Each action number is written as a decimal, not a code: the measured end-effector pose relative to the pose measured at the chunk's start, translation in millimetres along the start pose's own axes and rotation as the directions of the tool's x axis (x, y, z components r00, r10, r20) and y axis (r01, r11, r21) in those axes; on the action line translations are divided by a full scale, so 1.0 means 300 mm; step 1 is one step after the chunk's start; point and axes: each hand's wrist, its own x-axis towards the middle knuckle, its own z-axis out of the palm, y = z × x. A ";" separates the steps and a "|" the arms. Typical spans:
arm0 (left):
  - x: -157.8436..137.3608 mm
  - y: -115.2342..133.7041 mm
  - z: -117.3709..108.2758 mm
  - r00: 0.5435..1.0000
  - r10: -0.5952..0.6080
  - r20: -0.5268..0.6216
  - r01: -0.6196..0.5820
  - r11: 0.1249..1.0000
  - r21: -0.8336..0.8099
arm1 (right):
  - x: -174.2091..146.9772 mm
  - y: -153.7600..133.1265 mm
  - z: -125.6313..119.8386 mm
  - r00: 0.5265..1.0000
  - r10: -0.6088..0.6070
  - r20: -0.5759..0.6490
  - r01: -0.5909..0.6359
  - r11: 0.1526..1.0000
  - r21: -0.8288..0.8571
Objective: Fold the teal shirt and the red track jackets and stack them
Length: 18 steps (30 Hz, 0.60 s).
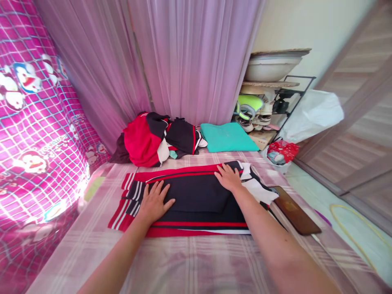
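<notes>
A dark navy jacket (190, 196) with red and white stripes lies flat on the bed, its striped red and navy cuffs (122, 214) pointing left. White cloth (259, 190) shows at its right end. My left hand (154, 202) rests palm down on the jacket's left part, fingers spread. On its upper right part lies my right hand (228, 177), also flat with fingers apart. Neither hand grips anything. My right forearm covers part of the jacket's right side.
A heap of red and navy clothes (143, 139) and a folded teal cloth (228, 137) lie at the bed's far edge. A phone (295, 210) with a cable sits at right. Beyond stand a shoe rack (294, 98) and purple curtains (196, 61); a pink patterned cloth (36, 134) hangs left.
</notes>
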 end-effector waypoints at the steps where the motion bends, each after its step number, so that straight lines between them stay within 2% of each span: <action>1: -0.002 0.000 0.001 1.000 0.001 -0.010 -0.001 1.000 -0.006 | 0.001 0.000 0.006 0.997 0.021 0.077 -0.021 1.000 -0.002; 2: -0.004 0.001 0.002 1.000 0.002 -0.019 -0.002 1.000 -0.011 | 0.003 -0.001 0.006 0.991 0.042 0.127 -0.041 0.999 -0.006; 4: -0.007 0.003 0.002 0.999 0.001 -0.032 -0.002 1.000 -0.019 | 0.000 -0.012 -0.009 0.990 0.064 0.129 -0.062 0.998 -0.018; 6: -0.008 0.006 -0.001 1.000 -0.006 -0.029 0.005 1.000 -0.028 | -0.022 -0.044 -0.030 0.999 0.044 0.013 -0.044 0.999 -0.022; 8: -0.008 0.009 -0.005 1.000 -0.011 -0.011 0.011 0.999 -0.039 | -0.067 -0.091 -0.038 0.989 -0.017 -0.150 0.014 1.000 -0.019; 10: -0.007 0.012 -0.010 1.000 -0.015 0.012 0.016 0.999 -0.051 | -0.126 -0.137 -0.023 0.975 -0.092 -0.204 0.090 0.996 -0.021; 12: -0.006 0.013 -0.011 0.999 -0.024 0.024 0.025 0.998 -0.061 | -0.177 -0.169 0.003 0.986 -0.128 -0.104 0.128 0.992 -0.014; 15: -0.006 0.013 -0.008 0.999 -0.039 0.023 0.040 0.997 -0.067 | -0.215 -0.189 0.025 0.992 -0.108 0.071 0.108 0.994 0.006; 18: -0.008 0.014 -0.007 0.999 -0.042 0.021 0.043 0.997 -0.068 | -0.237 -0.198 0.011 0.993 -0.099 0.065 0.098 0.995 0.018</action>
